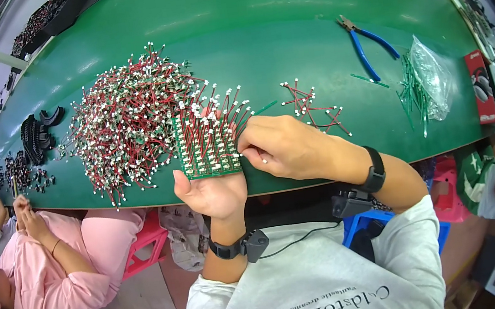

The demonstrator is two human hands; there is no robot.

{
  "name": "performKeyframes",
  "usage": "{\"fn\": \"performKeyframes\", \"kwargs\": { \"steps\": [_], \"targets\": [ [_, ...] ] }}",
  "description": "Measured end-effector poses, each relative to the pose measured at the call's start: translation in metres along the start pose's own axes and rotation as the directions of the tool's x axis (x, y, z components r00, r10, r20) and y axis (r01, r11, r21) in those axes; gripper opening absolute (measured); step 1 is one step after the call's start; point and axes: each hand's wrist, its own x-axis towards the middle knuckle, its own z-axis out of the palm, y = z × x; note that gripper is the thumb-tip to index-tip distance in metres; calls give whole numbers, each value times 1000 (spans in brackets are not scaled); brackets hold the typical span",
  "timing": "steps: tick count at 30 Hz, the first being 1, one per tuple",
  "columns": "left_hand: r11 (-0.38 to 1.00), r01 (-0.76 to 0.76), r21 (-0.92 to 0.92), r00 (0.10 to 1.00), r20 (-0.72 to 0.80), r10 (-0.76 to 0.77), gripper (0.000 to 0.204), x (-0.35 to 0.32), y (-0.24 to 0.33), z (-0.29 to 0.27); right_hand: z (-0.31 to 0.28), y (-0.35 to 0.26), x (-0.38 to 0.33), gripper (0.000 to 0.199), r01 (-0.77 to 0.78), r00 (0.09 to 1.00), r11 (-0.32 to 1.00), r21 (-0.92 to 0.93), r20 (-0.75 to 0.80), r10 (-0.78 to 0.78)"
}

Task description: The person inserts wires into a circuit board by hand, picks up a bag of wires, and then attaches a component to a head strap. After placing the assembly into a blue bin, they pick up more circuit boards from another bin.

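My left hand lies palm up under a green circuit board panel and holds it from below, thumb along the near left corner. Rows of small white parts cover the panel, and red wires with white plugs at their tips rise from it. At the panel's right edge, my right hand is closed, thumb and fingers pressed together. Whatever is between those fingertips is hidden. A large heap of red-wired small boards with white plugs sits just left of the panel.
Right of my hands lie loose red-wired pieces, blue-handled cutters, green strips and a clear plastic bag. A red box stands at the far right. Black curved parts lie left, near a seated person in pink.
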Motion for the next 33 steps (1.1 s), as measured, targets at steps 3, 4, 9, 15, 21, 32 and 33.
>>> {"fn": "performKeyframes", "kwargs": {
  "steps": [3,4,9,15,21,32,33],
  "targets": [
    [998,-14,66,1000,-17,15,72,0,-1,-4,8,2,-1,14,-23,1000,997,-68,15,24],
    [998,-15,66,1000,-19,16,72,0,-1,-5,10,2,-1,14,-33,999,994,-108,11,34],
    [999,-18,35,999,-51,19,73,-1,-3,-7,14,5,-3,15,0,999,982,-191,39,7],
    [999,-11,33,999,-36,12,74,0,-2,-8,15,2,-3,15,43,997,971,-234,73,-26],
    [998,28,54,998,58,-32,75,-3,0,-8,21,1,-3,17,36,994,953,-302,109,-4],
    [996,91,14,996,22,-92,76,-2,4,-3,20,-1,-4,13,59,995,946,-320,95,-30],
    [996,86,21,996,32,-86,76,-2,5,-4,21,-1,-4,13,58,995,946,-319,95,-29]
  ]
}}
